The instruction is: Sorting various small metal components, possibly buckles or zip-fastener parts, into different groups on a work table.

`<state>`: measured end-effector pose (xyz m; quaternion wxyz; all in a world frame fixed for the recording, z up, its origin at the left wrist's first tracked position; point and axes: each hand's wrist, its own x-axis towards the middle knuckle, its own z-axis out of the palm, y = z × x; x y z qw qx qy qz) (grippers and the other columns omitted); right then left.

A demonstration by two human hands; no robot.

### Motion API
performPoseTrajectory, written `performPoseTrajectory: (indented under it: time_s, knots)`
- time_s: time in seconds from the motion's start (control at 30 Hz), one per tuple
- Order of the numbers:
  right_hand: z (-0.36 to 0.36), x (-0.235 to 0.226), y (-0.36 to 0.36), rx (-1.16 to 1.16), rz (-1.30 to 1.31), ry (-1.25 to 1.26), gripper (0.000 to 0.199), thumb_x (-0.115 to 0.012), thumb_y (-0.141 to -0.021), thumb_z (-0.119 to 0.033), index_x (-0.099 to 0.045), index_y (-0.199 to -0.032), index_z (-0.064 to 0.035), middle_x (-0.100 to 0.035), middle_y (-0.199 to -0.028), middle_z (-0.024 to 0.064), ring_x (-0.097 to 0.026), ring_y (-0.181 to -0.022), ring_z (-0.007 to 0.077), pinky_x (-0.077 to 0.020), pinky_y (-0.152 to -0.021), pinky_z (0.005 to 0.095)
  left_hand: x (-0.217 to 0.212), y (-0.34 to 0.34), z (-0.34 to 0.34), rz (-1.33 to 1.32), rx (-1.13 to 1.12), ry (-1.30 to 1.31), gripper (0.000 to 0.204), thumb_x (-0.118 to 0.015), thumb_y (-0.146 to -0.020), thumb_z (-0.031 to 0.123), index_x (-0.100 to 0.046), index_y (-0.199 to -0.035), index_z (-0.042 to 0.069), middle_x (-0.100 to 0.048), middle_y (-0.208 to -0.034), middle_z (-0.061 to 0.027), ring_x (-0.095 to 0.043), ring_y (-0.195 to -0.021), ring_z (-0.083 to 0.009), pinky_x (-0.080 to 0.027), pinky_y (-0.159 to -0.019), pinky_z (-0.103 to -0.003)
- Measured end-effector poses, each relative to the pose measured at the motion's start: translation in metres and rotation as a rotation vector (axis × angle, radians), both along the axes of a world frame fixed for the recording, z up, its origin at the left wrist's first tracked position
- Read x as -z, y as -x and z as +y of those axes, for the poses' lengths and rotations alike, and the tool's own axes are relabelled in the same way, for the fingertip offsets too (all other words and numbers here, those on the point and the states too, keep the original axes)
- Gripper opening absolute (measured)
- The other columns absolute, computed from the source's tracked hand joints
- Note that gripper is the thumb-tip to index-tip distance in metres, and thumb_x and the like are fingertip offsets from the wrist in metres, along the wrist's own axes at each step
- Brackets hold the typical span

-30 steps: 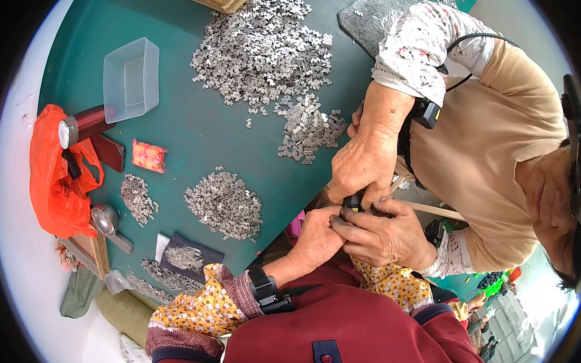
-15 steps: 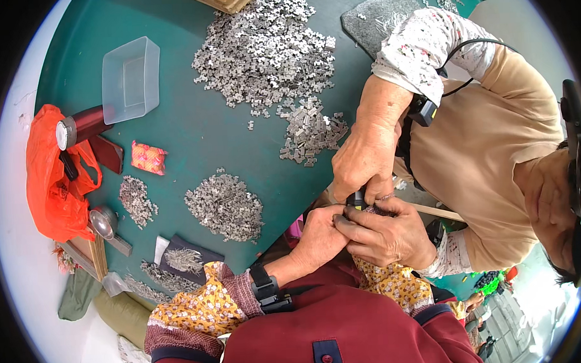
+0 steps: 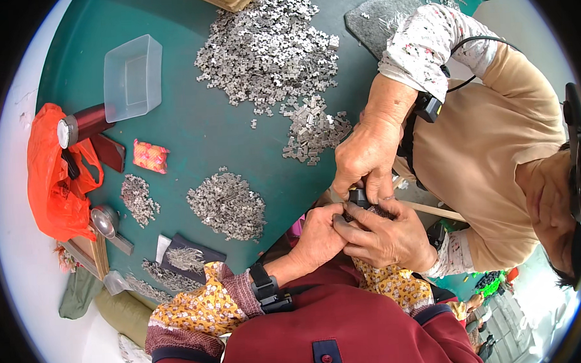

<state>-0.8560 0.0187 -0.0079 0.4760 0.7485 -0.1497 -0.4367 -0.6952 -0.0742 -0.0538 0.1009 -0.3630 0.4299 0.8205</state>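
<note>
We see the small black device (image 3: 357, 196) off the edge of the worktop (image 3: 199, 135), in front of the dark red top (image 3: 346, 320), between a co-worker's two hands. The co-worker's farther hand (image 3: 366, 156) reaches down onto it with bent fingers; the co-worker's nearer hand (image 3: 390, 239) curls in from below and covers part of it. As we judge it, the work stands midway: a wrist unit (image 3: 272, 291) already sits strapped around the left wrist, while the black device is being handled above the right sleeve (image 3: 391, 283), and we cannot tell whether anything there is fastened.

The left hand (image 3: 317, 235) extends up and rightward, its fingertips close against the co-worker's fingers, just beside the black device; we cannot tell whether it is clamped on anything. The right hand is hidden behind the co-worker's hands, so its state stays unknown to us.

The black device shows one blocky end toward the upper left; its long axis seems to slope down to the right, though the fingers hide too much for us to be sure. The wrist unit's band runs crosswise to the forearm.
</note>
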Motion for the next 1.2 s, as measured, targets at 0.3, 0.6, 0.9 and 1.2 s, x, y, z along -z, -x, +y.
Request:
performPoseTrajectory:
  time_s: [0.3,0.6,0.9,1.2]
  knots:
    - [0.006,0.001,-0.001,0.1,-0.111,0.041,0.044,-0.052,-0.088,-0.027,-0.05,-0.128,-0.0098,-0.041,-0.119,0.0075,-0.039,-0.104,0.0228,-0.0387,-0.091,0.0302,-0.002,0.002,0.001,0.008,-0.003,0.048,0.01,-0.066,-0.087,0.007,-0.063,-0.088,-0.002,-0.061,-0.081,-0.0001,-0.052,-0.078,-0.0044,-0.047,-0.067,-0.024]
    - [0.005,0.003,0.0,0.187,-0.215,-0.089,0.042,-0.053,-0.089,-0.027,-0.05,-0.127,-0.0086,-0.041,-0.12,0.0075,-0.039,-0.106,0.0226,-0.0405,-0.09,0.0297,-0.003,0.005,0.0,-0.002,0.016,0.061,0.011,-0.067,-0.087,0.007,-0.063,-0.087,-0.003,-0.061,-0.08,-0.0009,-0.053,-0.077,-0.005,-0.047,-0.067,-0.025]
    - [0.01,0.006,-0.002,0.016,0.024,0.133,0.046,-0.053,-0.091,-0.027,-0.048,-0.132,-0.0064,-0.04,-0.12,0.0089,-0.038,-0.107,0.0228,-0.0384,-0.094,0.0283,0.001,0.003,0.004,0.002,0.002,0.056,0.007,-0.066,-0.086,0.004,-0.063,-0.088,-0.002,-0.061,-0.081,0.0002,-0.053,-0.079,-0.0051,-0.047,-0.069,-0.024]
    - [0.013,0.009,-0.007,0.011,0.077,0.199,0.046,-0.052,-0.092,-0.027,-0.047,-0.133,-0.0063,-0.041,-0.121,0.009,-0.038,-0.107,0.0237,-0.0383,-0.094,0.0283,-0.003,0.0,0.002,0.038,-0.025,0.093,0.005,-0.064,-0.086,0.003,-0.062,-0.087,-0.002,-0.06,-0.08,0.0003,-0.051,-0.079,-0.0036,-0.046,-0.067,-0.023]
